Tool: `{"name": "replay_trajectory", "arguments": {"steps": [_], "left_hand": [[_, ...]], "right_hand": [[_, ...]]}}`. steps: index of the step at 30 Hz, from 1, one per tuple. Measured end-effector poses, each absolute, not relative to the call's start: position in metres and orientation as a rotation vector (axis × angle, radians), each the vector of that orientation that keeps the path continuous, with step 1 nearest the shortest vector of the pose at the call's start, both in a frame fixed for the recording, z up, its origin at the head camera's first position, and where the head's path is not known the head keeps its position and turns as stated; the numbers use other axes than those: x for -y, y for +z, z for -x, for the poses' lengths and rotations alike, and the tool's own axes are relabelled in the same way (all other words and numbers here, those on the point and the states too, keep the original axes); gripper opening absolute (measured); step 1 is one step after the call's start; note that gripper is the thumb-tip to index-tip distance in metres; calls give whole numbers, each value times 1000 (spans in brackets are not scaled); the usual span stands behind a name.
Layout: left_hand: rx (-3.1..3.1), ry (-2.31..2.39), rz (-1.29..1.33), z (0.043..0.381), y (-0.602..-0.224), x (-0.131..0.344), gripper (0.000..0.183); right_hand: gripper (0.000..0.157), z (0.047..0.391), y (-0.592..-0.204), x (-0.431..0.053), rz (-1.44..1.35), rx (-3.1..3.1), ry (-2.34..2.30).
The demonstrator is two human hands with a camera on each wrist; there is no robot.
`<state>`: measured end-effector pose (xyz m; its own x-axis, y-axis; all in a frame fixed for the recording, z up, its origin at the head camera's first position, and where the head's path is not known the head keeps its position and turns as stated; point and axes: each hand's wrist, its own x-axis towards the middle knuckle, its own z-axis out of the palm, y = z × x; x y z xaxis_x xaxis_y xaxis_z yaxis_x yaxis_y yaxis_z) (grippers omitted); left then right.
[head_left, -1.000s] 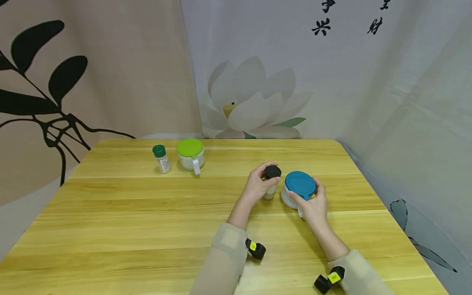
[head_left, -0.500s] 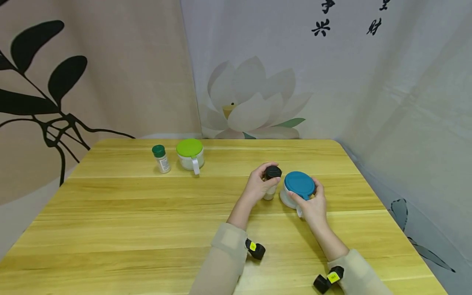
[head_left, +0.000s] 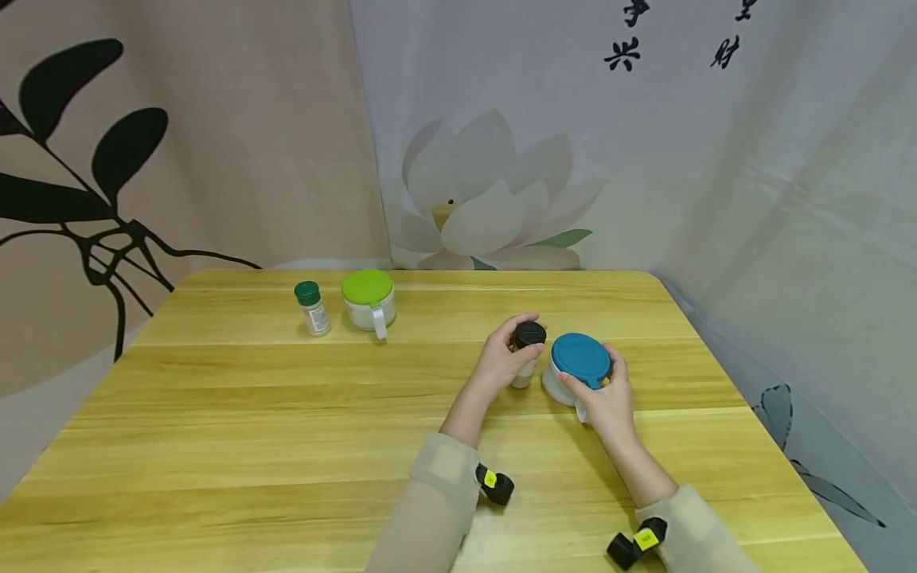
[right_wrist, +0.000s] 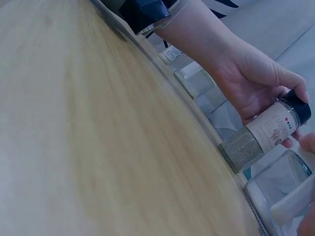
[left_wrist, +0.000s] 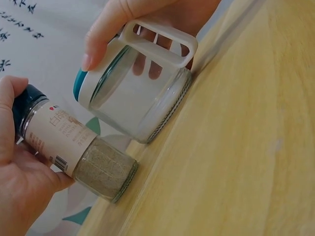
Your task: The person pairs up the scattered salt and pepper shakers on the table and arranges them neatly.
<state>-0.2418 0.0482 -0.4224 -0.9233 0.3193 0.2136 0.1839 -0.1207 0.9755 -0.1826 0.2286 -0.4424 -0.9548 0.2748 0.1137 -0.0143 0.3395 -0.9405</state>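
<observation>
Pale cloth hangings stand behind a yellowish wooden table, printed with dark leaves on the left and a large lotus in the middle. Brush-style Chinese characters run along the top; 兴 and 财 can be read, while the two above them are cut by the frame edge.

On the table's right half, the left hand holds a seasoning shaker, thumb and fingers curled round its black cap and upper body. Its cream label faces the left wrist view: a small red mark near the top, a large vertical title beginning 白, finer lines too blurred to read, and a barcode low down. Greyish-brown powder shows through the glass beneath.

Just beside it, the right hand grips a blue-lidded jar, thumb on one side and fingers on the other, near its white handle. The jar is clear glass with white contents at the bottom. Both containers are upright, close together.

Well apart, towards the far left, stand a green-capped bottle, its label print too small to read, and a green-lidded jar with a white handle. Black wrist cameras carry yellow tags, their marks illegible.
</observation>
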Motion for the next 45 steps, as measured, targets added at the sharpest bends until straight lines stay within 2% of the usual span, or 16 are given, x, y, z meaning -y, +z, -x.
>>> {"name": "replay_trajectory", "arguments": {"steps": [11, 24, 45], "left_hand": [[-2064, 2168, -621, 248, -428, -43, 52], [-2072, 2092, -664, 230, -396, -29, 54], [-2073, 2077, -771, 227, -388, -20, 60]], "right_hand": [[95, 183, -442, -229, 214, 2367, 1647], [98, 182, -440, -230, 219, 2384, 1632], [97, 182, -437, -230, 115, 2347, 1512]]}}
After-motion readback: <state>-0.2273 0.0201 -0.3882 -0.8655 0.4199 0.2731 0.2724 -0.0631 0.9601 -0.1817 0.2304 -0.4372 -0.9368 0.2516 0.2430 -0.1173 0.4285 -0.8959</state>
